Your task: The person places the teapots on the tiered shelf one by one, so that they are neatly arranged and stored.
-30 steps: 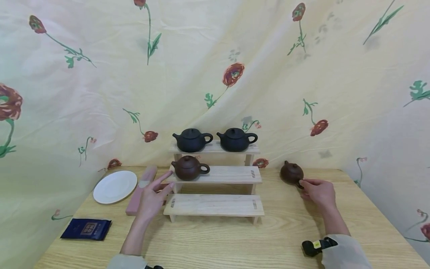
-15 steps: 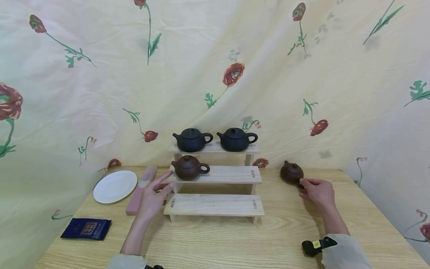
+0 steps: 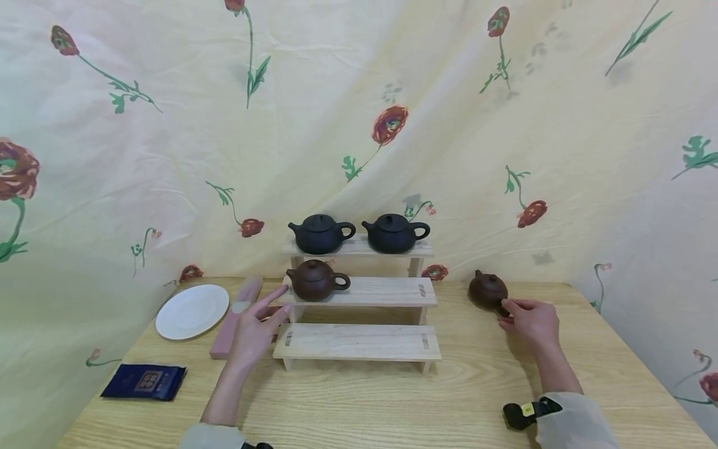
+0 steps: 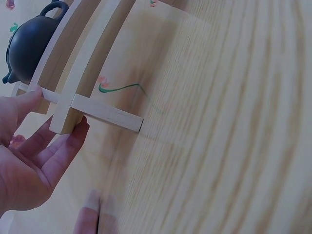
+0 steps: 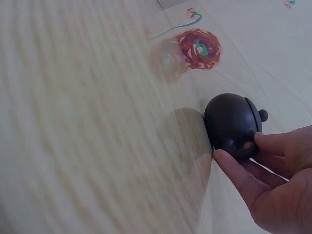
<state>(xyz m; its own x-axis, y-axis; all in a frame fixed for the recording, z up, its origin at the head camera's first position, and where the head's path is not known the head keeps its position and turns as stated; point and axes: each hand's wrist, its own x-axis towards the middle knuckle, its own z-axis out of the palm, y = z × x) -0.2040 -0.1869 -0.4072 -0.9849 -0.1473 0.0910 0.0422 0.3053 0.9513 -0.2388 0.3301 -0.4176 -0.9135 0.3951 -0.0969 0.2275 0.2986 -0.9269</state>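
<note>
My right hand (image 3: 533,321) pinches the handle of a small dark brown teapot (image 3: 487,290) at the table's back right. In the right wrist view, thumb and fingers meet at the handle of that teapot (image 5: 231,119), its base at the tabletop. A three-step wooden display stand (image 3: 359,340) is in the middle. My left hand (image 3: 255,327) grips its left end; in the left wrist view, the fingers of that hand (image 4: 31,161) curl around a board's end. Another brown teapot (image 3: 313,280) sits on the middle step. Two black teapots (image 3: 318,234) occupy the top step.
Left of the stand lie a white plate (image 3: 192,313) and a long pinkish block (image 3: 227,333), partly behind my left arm. A dark blue packet (image 3: 144,382) is nearer the front left. Flowered cloth (image 3: 336,93) hangs behind the table (image 3: 370,405).
</note>
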